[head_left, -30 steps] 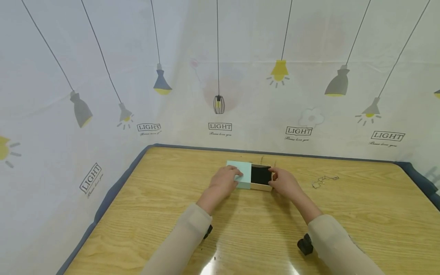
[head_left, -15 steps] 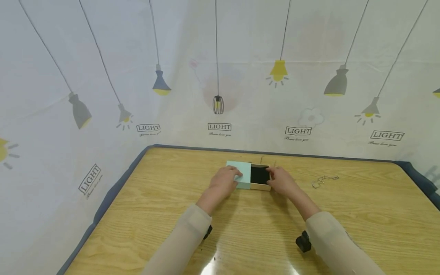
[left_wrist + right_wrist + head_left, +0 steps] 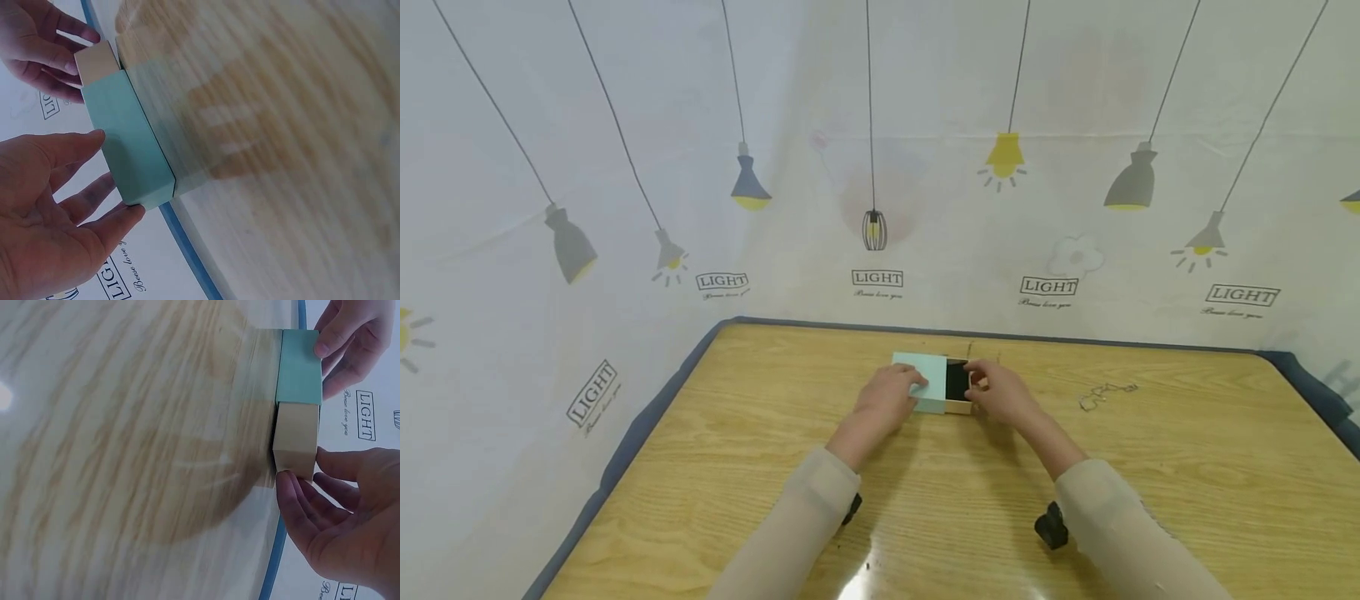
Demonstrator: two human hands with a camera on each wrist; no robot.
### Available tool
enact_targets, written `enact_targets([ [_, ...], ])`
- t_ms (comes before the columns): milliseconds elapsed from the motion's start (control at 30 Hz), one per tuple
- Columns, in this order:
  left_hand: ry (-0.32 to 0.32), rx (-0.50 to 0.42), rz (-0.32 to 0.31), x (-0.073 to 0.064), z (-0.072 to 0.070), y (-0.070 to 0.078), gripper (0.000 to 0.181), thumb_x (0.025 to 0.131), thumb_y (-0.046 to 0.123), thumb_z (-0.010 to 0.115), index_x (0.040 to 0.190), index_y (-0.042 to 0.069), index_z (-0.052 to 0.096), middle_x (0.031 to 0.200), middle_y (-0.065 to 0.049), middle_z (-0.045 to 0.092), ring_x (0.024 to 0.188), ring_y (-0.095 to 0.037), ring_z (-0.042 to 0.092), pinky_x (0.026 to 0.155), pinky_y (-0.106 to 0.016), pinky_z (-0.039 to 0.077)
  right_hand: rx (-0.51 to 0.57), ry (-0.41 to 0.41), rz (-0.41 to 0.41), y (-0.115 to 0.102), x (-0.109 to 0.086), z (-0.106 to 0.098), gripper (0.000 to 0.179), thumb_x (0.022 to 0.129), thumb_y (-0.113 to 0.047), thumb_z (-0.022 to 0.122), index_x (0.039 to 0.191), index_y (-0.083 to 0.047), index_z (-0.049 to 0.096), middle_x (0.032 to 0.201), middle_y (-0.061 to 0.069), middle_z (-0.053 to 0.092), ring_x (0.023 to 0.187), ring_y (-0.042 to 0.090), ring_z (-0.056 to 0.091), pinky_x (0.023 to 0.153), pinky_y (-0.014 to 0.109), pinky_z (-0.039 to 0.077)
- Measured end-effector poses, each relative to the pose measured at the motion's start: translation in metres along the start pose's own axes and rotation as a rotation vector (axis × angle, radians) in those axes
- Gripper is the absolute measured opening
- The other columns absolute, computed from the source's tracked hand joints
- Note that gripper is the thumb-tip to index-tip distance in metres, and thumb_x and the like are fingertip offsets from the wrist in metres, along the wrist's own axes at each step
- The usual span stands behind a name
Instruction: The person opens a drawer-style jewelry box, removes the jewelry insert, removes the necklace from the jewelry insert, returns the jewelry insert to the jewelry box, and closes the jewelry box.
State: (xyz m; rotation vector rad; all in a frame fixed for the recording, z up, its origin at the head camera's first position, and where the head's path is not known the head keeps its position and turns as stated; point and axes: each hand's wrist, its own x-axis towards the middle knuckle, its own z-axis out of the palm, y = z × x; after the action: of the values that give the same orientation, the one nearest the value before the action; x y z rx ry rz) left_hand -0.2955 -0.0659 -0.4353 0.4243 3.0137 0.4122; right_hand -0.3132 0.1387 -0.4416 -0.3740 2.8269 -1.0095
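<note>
A mint-green box sleeve (image 3: 929, 367) lies flat toward the far side of the wooden table, with a tan inner drawer (image 3: 958, 407) sticking out of its right end. The drawer's inside looks black (image 3: 956, 381). My left hand (image 3: 883, 398) holds the sleeve, thumb and fingertips on its sides and left end, as the left wrist view (image 3: 128, 140) confirms for the sleeve. At the drawer's outer end, my right hand (image 3: 1002, 395) grips with thumb and curled fingers. In the right wrist view, the tan drawer wall (image 3: 296, 434) meets the sleeve squarely.
A thin chain (image 3: 1105, 395) lies on the table (image 3: 1150, 467) right of the box. Black wrist devices (image 3: 1051, 527) show beneath the sleeves. Behind the table's blue-trimmed far edge hangs a pale sheet (image 3: 955, 250) printed with lamps.
The drawer has slid left into the mint sleeve, so less of its black inside shows. My right hand has moved left with it; my left hand has kept its place on the sleeve.
</note>
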Motion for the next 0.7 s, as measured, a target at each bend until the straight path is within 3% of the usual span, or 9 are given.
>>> enact_targets([
  [367,-0.001,-0.026,0.025,0.0009,0.0013,0.005,0.036,0.097,0.014,0.064,0.132,0.021,0.063,0.153,-0.002,0.048,0.142,-0.026,0.044,0.118,-0.04,0.039,0.155,0.017,0.015,-0.005,-0.0014,0.004,0.036,0.094,-0.003,0.06,0.129,0.004,0.052,0.128,0.026,0.062,0.115,0.041,0.063,0.094,0.048,0.056],
  [600,0.003,-0.032,0.047,0.003,0.0027,0.0078,0.035,0.096,0.014,0.065,0.131,0.02,0.064,0.151,-0.003,0.05,0.14,-0.027,0.046,0.118,-0.04,0.039,0.292,-0.013,0.029,-0.0035,-0.0002,0.0093,0.031,0.094,0.0,0.061,0.122,0.007,0.049,0.132,0.029,0.059,0.115,0.04,0.063,0.077,0.032,0.059],
  [700,0.0,-0.041,0.057,0.0049,0.0028,0.0081,0.036,0.097,0.014,0.065,0.132,0.02,0.064,0.151,-0.003,0.05,0.14,-0.027,0.046,0.118,-0.04,0.04,0.306,-0.019,0.022,-0.0024,0.0003,0.0096,0.031,0.095,0.0,0.06,0.123,0.007,0.048,0.134,0.029,0.058,0.116,0.04,0.063,0.078,0.032,0.059],
])
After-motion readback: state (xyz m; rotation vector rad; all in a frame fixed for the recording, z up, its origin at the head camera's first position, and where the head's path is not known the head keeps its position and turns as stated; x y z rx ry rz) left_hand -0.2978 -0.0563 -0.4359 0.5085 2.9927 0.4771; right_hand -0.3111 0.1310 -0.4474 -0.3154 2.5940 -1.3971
